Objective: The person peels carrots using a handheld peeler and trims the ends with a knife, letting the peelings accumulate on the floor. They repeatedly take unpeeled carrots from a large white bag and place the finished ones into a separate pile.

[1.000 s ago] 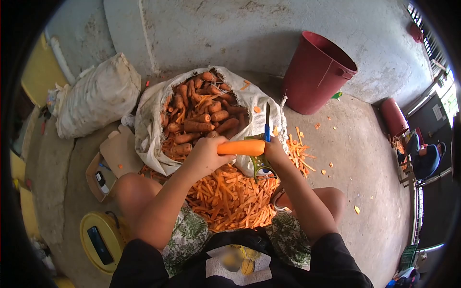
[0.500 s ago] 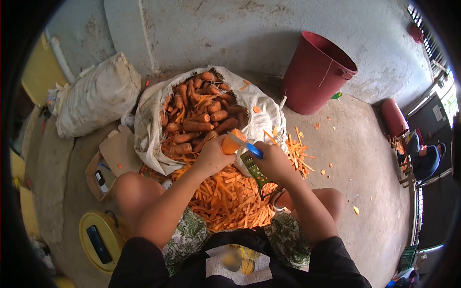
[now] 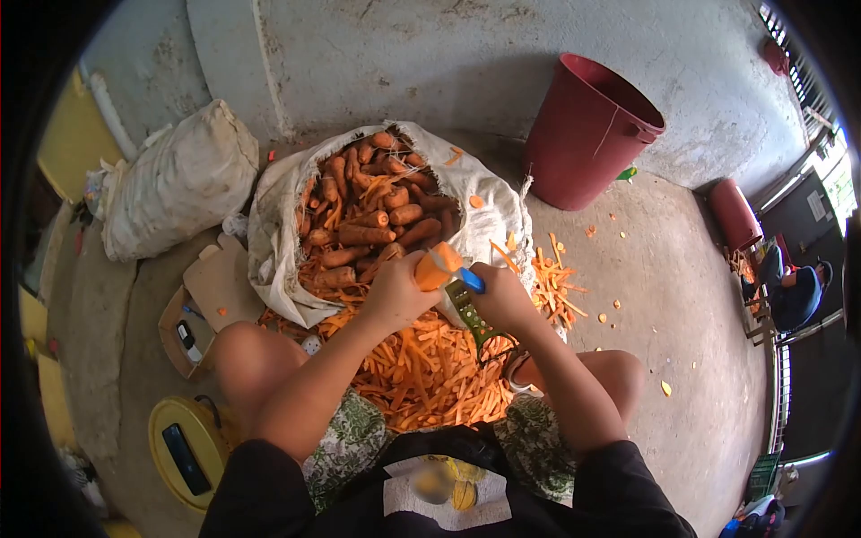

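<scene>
left hand (image 3: 396,291) closed round peeled carrot (image 3: 439,266) | right hand (image 3: 502,298) closed on blue-handled knife (image 3: 471,281), blade at carrot | green perforated tool (image 3: 468,312) beside right hand | peelings (image 3: 430,377) below

Floor (image 3: 664,296): open sack (image 3: 273,229) near wall-side edge, carrots (image 3: 363,235) inside, slice (image 3: 475,202) on sack's right flap (image 3: 504,184). Peelings (image 3: 430,377) in front of sack, more off its right edge. Bin (image 3: 578,148) behind-right, near wall (image 3: 404,54). Second sack (image 3: 184,184) left of open sack. Box (image 3: 229,278) front-left of open sack; bucket (image 3: 204,429) in front of box, phone (image 3: 186,458) on top.
</scene>
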`<act>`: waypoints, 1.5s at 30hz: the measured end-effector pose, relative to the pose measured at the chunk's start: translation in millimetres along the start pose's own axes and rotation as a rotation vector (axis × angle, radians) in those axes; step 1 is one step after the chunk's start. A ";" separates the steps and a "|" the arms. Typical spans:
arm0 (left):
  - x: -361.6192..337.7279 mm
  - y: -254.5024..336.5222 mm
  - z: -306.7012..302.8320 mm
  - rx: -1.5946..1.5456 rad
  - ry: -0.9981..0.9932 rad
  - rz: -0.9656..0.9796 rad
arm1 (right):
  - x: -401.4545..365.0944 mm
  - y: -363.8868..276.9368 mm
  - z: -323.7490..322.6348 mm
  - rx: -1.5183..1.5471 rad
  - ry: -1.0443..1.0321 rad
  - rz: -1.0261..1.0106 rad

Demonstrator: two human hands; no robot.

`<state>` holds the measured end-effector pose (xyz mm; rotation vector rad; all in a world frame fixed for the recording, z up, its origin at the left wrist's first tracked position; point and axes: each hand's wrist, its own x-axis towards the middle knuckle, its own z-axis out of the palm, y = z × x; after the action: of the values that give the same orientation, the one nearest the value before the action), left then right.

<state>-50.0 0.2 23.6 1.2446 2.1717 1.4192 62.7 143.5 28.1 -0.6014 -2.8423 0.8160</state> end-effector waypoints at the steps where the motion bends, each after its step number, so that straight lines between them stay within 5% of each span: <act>1: -1.9 2.2 -1.6 -0.106 -0.055 -0.012 | 2.5 3.0 2.2 0.038 0.008 -0.013; 2: -5.2 5.5 -3.1 -0.211 -0.111 -0.024 | 13.3 19.4 5.7 0.163 -0.042 0.235; 3: -11.0 13.7 -5.9 -0.253 -0.306 0.176 | 27.1 46.1 10.0 0.290 -0.093 0.483; 5: -21.5 37.2 -6.2 -0.337 -0.374 0.319 | 37.6 103.8 19.4 0.096 -0.156 0.389; 12: -7.6 11.9 -16.2 -0.098 -0.247 0.091 | 29.1 74.1 23.6 0.152 -0.065 0.391; 14: -1.4 12.1 -17.9 0.098 -0.269 -0.002 | 25.9 60.8 8.8 0.771 -0.091 0.424; 15: -0.9 10.6 -17.3 0.094 -0.271 -0.001 | 21.2 51.2 1.8 0.769 -0.090 0.427; 17: -0.4 4.6 -14.1 0.339 -0.341 -0.063 | 9.3 32.8 -3.7 1.338 -0.368 0.277; 19: -5.7 -6.7 -3.7 0.347 -0.368 -0.065 | -2.4 22.9 7.2 1.180 -0.400 0.337; 21: -8.9 -14.9 2.6 0.353 -0.392 -0.071 | -6.7 8.9 5.6 0.861 -0.471 0.158; 24: -11.6 -20.2 1.6 0.420 -0.412 0.103 | -4.6 14.4 23.9 0.812 -0.479 0.212; 26: -9.9 -17.7 -8.2 0.474 -0.438 0.082 | -2.9 16.9 26.2 0.350 -0.673 0.278; 29: -8.6 -14.9 -17.5 0.570 -0.488 0.030 | 7.4 36.8 -4.2 0.387 -0.779 0.194; 31: -9.9 -18.4 -18.2 0.611 -0.531 0.047 | 40.6 81.0 -43.1 0.202 -0.573 -0.161; 33: -8.3 -12.7 -18.1 0.529 -0.483 0.066 | 78.0 91.1 -127.5 0.143 -0.178 0.321; 34: -7.9 -10.1 -17.6 0.450 -0.437 0.084 | 100.4 122.5 -168.9 0.371 0.117 0.282; 35: -7.6 -9.5 -17.9 0.444 -0.437 0.087 | 108.9 122.1 -210.2 0.604 0.243 0.012; 36: -7.6 -9.3 -18.9 0.410 -0.449 0.084 | 105.9 101.6 -241.2 0.437 0.638 0.140; 37: -7.0 -8.7 -20.1 0.378 -0.458 0.081 | 110.5 112.1 -265.1 0.402 0.790 0.062; 38: -6.0 -8.1 -21.1 0.379 -0.453 0.085 | 97.4 80.4 -266.8 0.095 1.014 0.196; 42: -8.0 -13.8 -19.0 0.485 -0.498 0.044 | 98.8 113.8 -230.8 -0.118 0.869 0.190; 43: -8.4 -17.1 -17.8 0.482 -0.502 0.040 | 84.6 93.6 -203.9 0.354 0.691 -0.005; 45: -6.7 -22.1 -16.0 0.519 -0.571 -0.013 | 67.8 86.5 -158.3 0.421 0.591 0.050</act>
<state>-67.2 -18.2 11.2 1.5508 2.1602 0.3955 65.6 314.6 116.7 -0.7047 -2.0594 1.0035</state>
